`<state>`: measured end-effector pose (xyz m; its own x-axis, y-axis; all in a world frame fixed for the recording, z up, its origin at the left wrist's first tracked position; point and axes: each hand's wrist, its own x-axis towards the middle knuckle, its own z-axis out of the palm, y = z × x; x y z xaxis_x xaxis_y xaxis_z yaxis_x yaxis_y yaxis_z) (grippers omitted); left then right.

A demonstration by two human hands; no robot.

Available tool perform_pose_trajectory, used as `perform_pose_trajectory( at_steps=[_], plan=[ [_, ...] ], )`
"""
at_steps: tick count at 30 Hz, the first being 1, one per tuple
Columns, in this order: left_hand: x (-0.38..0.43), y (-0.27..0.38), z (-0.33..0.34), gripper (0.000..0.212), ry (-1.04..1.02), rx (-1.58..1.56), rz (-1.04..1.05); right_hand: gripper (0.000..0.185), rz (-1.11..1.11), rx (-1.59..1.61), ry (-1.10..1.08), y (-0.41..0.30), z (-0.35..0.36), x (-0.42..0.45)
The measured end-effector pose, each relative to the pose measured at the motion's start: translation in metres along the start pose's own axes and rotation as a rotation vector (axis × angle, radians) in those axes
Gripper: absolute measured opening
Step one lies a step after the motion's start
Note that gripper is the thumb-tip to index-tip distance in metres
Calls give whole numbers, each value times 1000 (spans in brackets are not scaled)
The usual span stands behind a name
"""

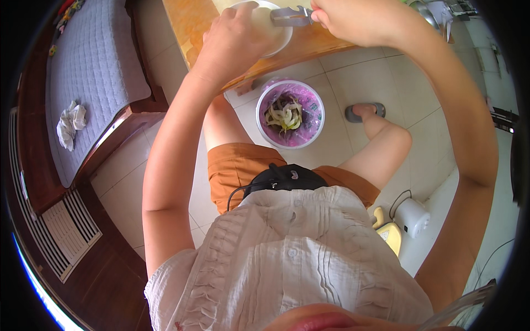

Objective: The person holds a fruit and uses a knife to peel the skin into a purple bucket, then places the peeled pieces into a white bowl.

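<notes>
My left hand (238, 39) grips a pale, rounded peeled fruit or vegetable (261, 25) over a white bowl (287, 39); its exact kind is unclear. In my right hand (352, 20) is a metal peeler (292, 17), its blade end at the right side of the pale piece. The fingers on the peeler are partly cut off by the top edge of the view. The bowl stands near the front edge of a wooden table (184, 25). Below, on the floor between my legs, a white bin (321, 124) lined with a pink plastic bag holds pale green peels (287, 116).
To the left is a wooden bed or couch with a quilted pad (91, 53) and a crumpled white cloth (71, 124) on it. A white appliance (410, 217) and a yellow object (390, 236) are on the floor at right. A metal vessel (426, 14) shows at top right.
</notes>
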<state>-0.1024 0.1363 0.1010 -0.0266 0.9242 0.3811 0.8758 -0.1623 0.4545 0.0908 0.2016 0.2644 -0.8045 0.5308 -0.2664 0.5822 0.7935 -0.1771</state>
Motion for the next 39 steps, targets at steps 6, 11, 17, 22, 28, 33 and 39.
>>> perform_pose_trajectory(
  at_steps=[6,11,17,22,28,33,39],
  plan=[
    [8,19,-12,51,-67,-1,-100,55,87,-108,-118,5,10,25],
    [12,16,-10,50,-99,10,-121,31,130,31,10,-1,20,5],
    [7,15,-7,51,-22,8,-92,16,61,-55,-47,1,23,-12],
    [8,11,-6,52,-11,18,-54,21,80,-196,86,3,49,-10],
    [7,4,-6,54,-32,-5,-63,24,208,-164,53,1,67,-7],
    [8,6,-3,53,-18,-6,-51,25,114,-39,122,24,73,-9],
    [13,20,-11,53,-91,-28,-98,24,160,266,59,37,70,-13]
  ],
)
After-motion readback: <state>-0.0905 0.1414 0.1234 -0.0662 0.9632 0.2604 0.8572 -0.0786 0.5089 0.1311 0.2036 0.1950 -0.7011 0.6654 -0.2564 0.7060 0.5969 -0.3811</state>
